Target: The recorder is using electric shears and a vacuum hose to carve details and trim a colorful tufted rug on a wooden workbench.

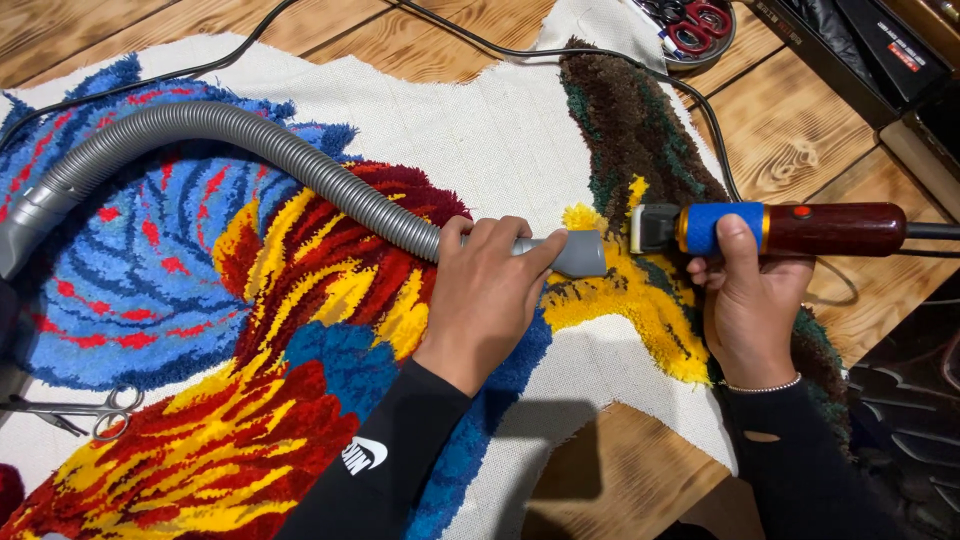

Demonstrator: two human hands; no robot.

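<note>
Left hand (487,290): fingers clamped on grey ribbed vacuum hose (300,165).
Right hand (745,300): fingers wrapped round dark-red, blue-collared electric carving clipper (775,228).
Edge: multicoloured tufted rug (330,300), bare wooden table (790,130) beyond.

the rug (330,300) runs off the bottom and left edges, so its full shape can't be told. the left hand (485,290) covers where the grey hose (250,140) joins its nozzle. the red-handled scissors (695,25) are cut by the top edge, and the trimmer (770,228) hides its own blade.
</note>
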